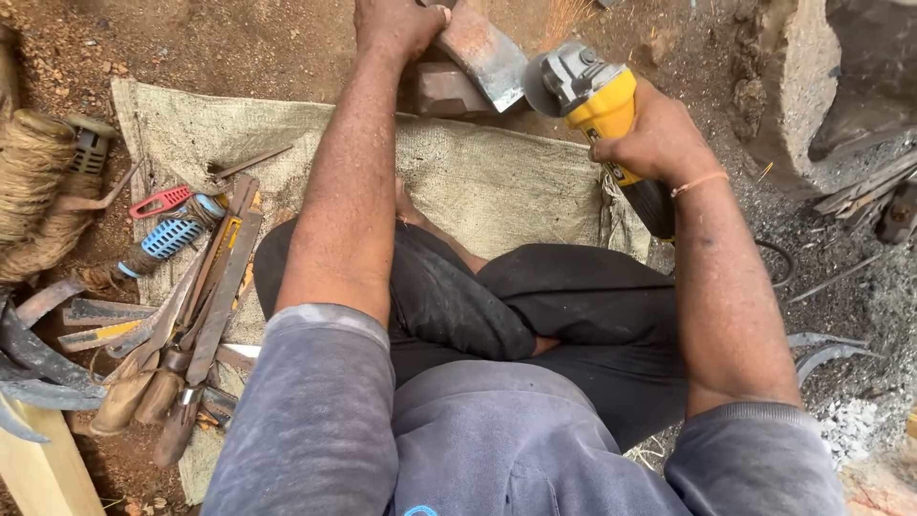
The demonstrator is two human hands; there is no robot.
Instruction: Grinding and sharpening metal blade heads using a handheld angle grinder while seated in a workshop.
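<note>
Grinder point(597, 100), yellow body with a grey head, sits at top centre-right of frame, gripped by the right hand point(659, 139). Fingers are fully wrapped round the yellow housing, and its black rear handle runs down and right past the wrist. The grey disc guard faces left, right up against the metal blade point(482, 53).

Blade is a flat, rusty-grey slab at top centre, tilted with its lower edge toward the grinder disc. Left hand point(396, 24) is at the top edge of frame, closed over the blade's upper left end and pressing it down. Blade rests on a dark reddish block point(449, 91) just below it. A few orange spark streaks show above the grinder, near the top edge.

Person sits cross-legged on a burlap sack point(497, 182) spread on the dirt ground, wearing dark trousers and a grey long-sleeved top with the sleeves pushed up.

Left side of frame: a pile of files and hand tools point(191, 315) with wooden handles lies on the sack, plus a blue-handled tool point(167, 239) and a red-handled one point(158, 201). Coiled rope point(33, 182) at far left. Curved sickle-like blades point(33, 368) at lower left. Large stone point(793, 86) at upper right, well apart from the hands.
</note>
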